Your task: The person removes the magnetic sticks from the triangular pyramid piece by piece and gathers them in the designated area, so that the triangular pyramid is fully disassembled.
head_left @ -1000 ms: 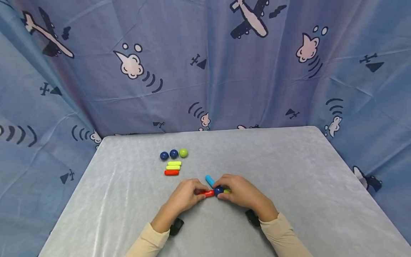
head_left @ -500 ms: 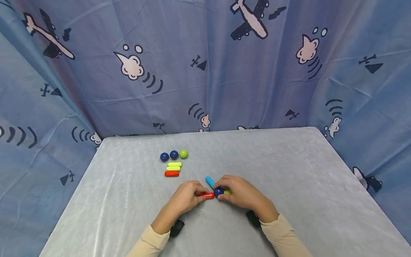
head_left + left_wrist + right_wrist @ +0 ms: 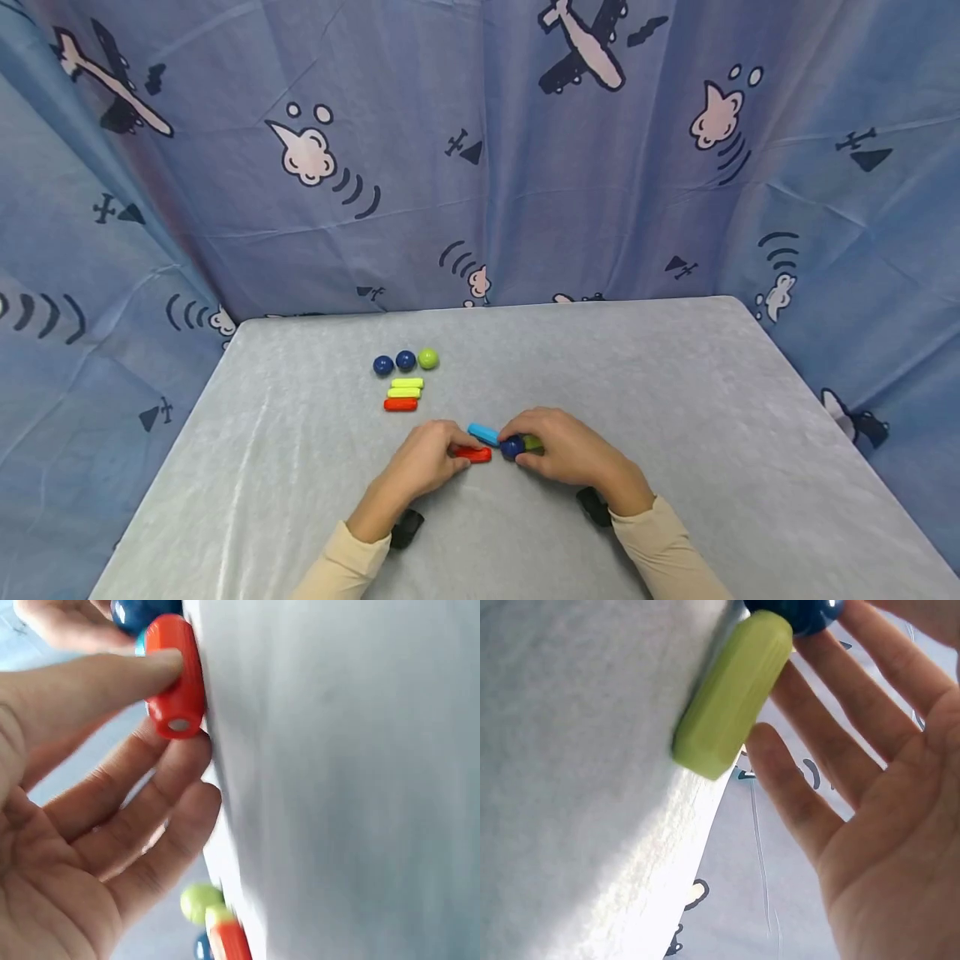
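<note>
Between thumb and fingers my left hand pinches a red rod, which lies low over the cloth. In the left wrist view a silvery disc shows in the rod's near end. My right hand grips a dark blue ball between thumb and fingertips. A yellow-green rod meets the ball and extends under the right palm. On the ball's far left side, a light blue rod slants away, its near end right at the ball. A narrow gap shows between red rod and ball.
Behind and left, two dark blue balls and a green ball stand in a row. Nearer lie two yellow rods and another red rod. A patterned curtain hangs behind the cloth-covered table.
The light blue rod has swung left and down toward the red rod. My left hand has drawn the red rod slightly left, off the ball. The right hand has barely moved.
</note>
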`<state>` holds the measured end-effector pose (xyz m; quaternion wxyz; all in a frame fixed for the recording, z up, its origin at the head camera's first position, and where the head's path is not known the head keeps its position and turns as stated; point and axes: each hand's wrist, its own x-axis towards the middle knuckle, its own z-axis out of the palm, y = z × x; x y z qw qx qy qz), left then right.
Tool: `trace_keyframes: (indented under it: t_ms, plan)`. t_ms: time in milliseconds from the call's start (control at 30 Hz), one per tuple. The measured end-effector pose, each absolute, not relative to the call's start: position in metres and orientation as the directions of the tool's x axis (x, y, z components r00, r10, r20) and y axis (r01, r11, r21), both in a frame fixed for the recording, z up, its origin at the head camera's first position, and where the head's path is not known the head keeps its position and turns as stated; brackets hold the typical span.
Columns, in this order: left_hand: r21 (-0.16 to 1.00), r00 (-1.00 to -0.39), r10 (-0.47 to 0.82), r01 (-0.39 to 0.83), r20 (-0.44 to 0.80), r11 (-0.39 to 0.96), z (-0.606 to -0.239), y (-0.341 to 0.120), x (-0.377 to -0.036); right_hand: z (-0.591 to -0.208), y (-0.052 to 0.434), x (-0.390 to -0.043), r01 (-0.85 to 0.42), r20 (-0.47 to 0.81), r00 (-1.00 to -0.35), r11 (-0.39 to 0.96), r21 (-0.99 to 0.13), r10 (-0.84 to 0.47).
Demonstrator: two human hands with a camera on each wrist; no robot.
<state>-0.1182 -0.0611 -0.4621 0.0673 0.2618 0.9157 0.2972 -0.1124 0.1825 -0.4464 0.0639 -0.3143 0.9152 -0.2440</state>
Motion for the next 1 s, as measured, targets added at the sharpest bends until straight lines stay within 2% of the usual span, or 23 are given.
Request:
trace_keyframes:
  t_ms: [333, 567, 1000]
  plan:
    - [0.621, -0.935, 0.355, 0.289, 0.018, 0.728, -0.451, -0.098, -0.133, -0.447, 0.177, -0.112, -0.507, 0.041, -0.834, 0.736, -0.448, -0.55]
    - [0.6, -0.974, 0.227, 0.183, 0.002, 0.778, -0.453, -0.124, -0.144, -0.448, 0.178, -0.111, -0.502, 0.029, -0.836, 0.741, -0.446, -0.549]
    - [0.553, -0.972, 0.223, 0.228, 0.077, 0.801, -0.461, -0.146, -0.155, -0.45, 0.18, -0.113, -0.521, 0.034, -0.822, 0.727, -0.446, -0.568]
